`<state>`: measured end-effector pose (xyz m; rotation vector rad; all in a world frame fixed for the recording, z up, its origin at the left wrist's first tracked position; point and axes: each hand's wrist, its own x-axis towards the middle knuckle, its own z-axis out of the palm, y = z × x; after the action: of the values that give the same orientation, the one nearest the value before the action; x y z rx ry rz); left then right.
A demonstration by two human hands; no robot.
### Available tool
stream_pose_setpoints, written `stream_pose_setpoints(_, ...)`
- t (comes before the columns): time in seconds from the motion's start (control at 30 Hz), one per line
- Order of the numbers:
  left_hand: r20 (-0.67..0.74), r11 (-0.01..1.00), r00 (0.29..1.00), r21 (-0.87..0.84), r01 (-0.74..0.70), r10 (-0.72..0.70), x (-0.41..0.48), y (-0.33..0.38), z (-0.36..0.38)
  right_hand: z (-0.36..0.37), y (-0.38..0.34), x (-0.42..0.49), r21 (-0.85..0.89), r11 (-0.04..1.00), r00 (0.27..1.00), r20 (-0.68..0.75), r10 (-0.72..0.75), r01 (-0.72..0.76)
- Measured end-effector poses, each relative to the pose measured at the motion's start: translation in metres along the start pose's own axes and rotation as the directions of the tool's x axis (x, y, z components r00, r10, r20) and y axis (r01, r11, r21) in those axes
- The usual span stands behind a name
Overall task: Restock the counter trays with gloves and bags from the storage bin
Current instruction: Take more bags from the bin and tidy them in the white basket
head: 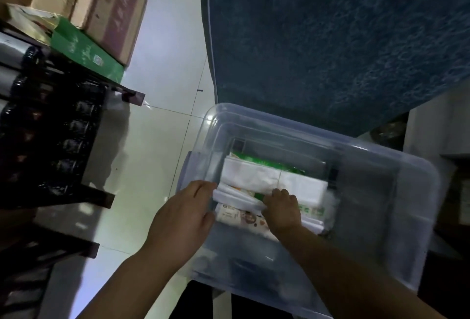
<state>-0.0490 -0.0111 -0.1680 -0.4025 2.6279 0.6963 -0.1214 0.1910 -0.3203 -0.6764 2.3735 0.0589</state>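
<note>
Bin point(412, 217) is open on top, so both hands can lift straight up. Right hand point(281, 209) sits on packets point(254, 178), no room below it. Free pocket to its right, up to the bin wall. Left hand point(183, 217) is at the left rim. Bare floor point(152, 166) to its left, then dark rack point(50, 140). Blue mattress point(330, 38) blocks past the bin.

pale tiled floor point(157, 145) carries the clear storage bin point(279, 120) and a dark shelf rack point(63, 140).
</note>
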Motion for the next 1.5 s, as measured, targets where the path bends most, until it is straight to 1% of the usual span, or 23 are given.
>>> stream_pose_setpoints(0.07, -0.003, 0.999, 0.999, -0.016, 0.039, -0.039, 0.000, 0.001, 0.000, -0.008, 0.004, -0.009, 0.160, 0.987, 0.999, -0.049, 0.012, -0.004)
stream_pose_setpoints(0.13, -0.011, 0.994, 0.995, -0.048, 0.100, -0.101, -0.002, 0.005, 0.000, -0.024, 0.005, -0.023, 0.322, 0.947, 0.992, -0.125, 0.033, 0.009)
stream_pose_setpoints(0.2, -0.015, 0.974, 0.982, -0.130, 0.184, -0.188, -0.007, 0.014, 0.000, -0.047, 0.004, -0.039, 0.380, 0.922, 0.975, -0.220, 0.014, 0.072)
stream_pose_setpoints(0.27, -0.022, 0.929, 0.959, -0.257, 0.267, -0.282, -0.010, 0.028, -0.002, -0.070, 0.001, -0.055, 0.401, 0.907, 0.946, -0.323, 0.008, 0.129)
stream_pose_setpoints(0.33, 0.005, 0.854, 0.928, -0.389, 0.346, -0.373, -0.007, 0.044, -0.003, -0.091, -0.003, -0.072, 0.436, 0.883, 0.902, -0.429, 0.037, 0.172)
stream_pose_setpoints(0.37, 0.040, 0.793, 0.907, -0.471, 0.387, -0.419, -0.005, 0.051, -0.004, -0.099, -0.006, -0.080, 0.457, 0.869, 0.877, -0.476, 0.061, 0.188)
stream_pose_setpoints(0.43, 0.114, 0.616, 0.865, -0.657, 0.434, -0.488, 0.003, 0.067, -0.008, -0.111, -0.013, -0.093, 0.449, 0.860, 0.818, -0.572, 0.070, 0.240)
stream_pose_setpoints(0.47, 0.121, 0.532, 0.849, -0.731, 0.427, -0.515, 0.007, 0.075, -0.009, -0.114, -0.018, -0.097, 0.421, 0.862, 0.783, -0.620, 0.045, 0.284)
stream_pose_setpoints(0.5, 0.091, 0.471, 0.834, -0.789, 0.393, -0.544, 0.010, 0.083, -0.011, -0.116, -0.023, -0.101, 0.379, 0.866, 0.745, -0.667, 0.013, 0.325)
stream_pose_setpoints(0.53, 0.035, 0.439, 0.818, -0.830, 0.344, -0.574, 0.012, 0.089, -0.014, -0.117, -0.028, -0.102, 0.339, 0.869, 0.708, -0.706, -0.019, 0.360)
stream_pose_setpoints(0.6, -0.091, 0.443, 0.765, -0.856, 0.267, -0.637, 0.015, 0.096, -0.019, -0.117, -0.037, -0.102, 0.298, 0.865, 0.675, -0.736, -0.061, 0.403)
stream_pose_setpoints(0.67, -0.159, 0.454, 0.716, -0.858, 0.240, -0.680, 0.018, 0.093, -0.025, -0.113, -0.039, -0.096, 0.279, 0.851, 0.694, -0.708, -0.131, 0.445)
stream_pose_setpoints(0.73, -0.190, 0.452, 0.694, -0.866, 0.215, -0.694, 0.020, 0.082, -0.028, -0.106, -0.031, -0.087, 0.270, 0.861, 0.736, -0.657, -0.163, 0.432)
stream_pose_setpoints(0.83, -0.230, 0.457, 0.687, -0.874, 0.166, -0.689, 0.019, 0.064, -0.033, -0.094, -0.004, -0.062, 0.336, 0.907, 0.815, -0.579, -0.014, 0.254)
stream_pose_setpoints(0.87, -0.245, 0.472, 0.683, -0.866, 0.164, -0.688, 0.019, 0.059, -0.034, -0.089, 0.004, -0.052, 0.344, 0.919, 0.853, -0.522, 0.019, 0.191)
stream_pose_setpoints(0.97, -0.252, 0.499, 0.681, -0.845, 0.191, -0.687, 0.022, 0.044, -0.033, -0.068, 0.026, -0.017, 0.225, 0.968, 0.947, -0.319, -0.037, 0.114)
stream_pose_setpoints(1.03, -0.228, 0.495, 0.695, -0.843, 0.209, -0.682, 0.023, 0.041, -0.032, -0.052, 0.035, 0.003, 0.158, 0.985, 0.987, -0.156, -0.044, 0.069)
stream_pose_setpoints(1.13, -0.207, 0.485, 0.697, -0.844, 0.227, -0.687, 0.024, 0.036, -0.025, -0.035, 0.036, 0.030, 0.051, 0.998, 0.998, -0.035, -0.046, 0.048)
stream_pose_setpoints(1.2, -0.189, 0.481, 0.696, -0.840, 0.250, -0.693, 0.025, 0.034, -0.020, -0.029, 0.031, 0.040, -0.022, 0.999, 0.999, -0.018, -0.050, 0.049)
stream_pose_setpoints(1.3, -0.173, 0.488, 0.699, -0.827, 0.280, -0.694, 0.024, 0.032, -0.015, -0.029, 0.026, 0.046, -0.189, 0.982, 0.999, -0.017, -0.031, 0.027)
stream_pose_setpoints(1.33, -0.173, 0.491, 0.701, -0.824, 0.281, -0.692, 0.023, 0.031, -0.014, -0.031, 0.025, 0.045, -0.211, 0.977, 1.000, -0.009, -0.025, 0.022)
stream_pose_setpoints(1.37, -0.174, 0.495, 0.704, -0.823, 0.280, -0.688, 0.022, 0.030, -0.013, -0.033, 0.025, 0.043, -0.201, 0.979, 1.000, 0.012, -0.023, 0.025)
stream_pose_setpoints(1.5, -0.149, 0.502, 0.739, -0.818, 0.281, -0.657, 0.015, 0.032, -0.018, -0.038, 0.024, 0.022, 0.042, 0.999, 0.998, 0.068, -0.010, 0.007)
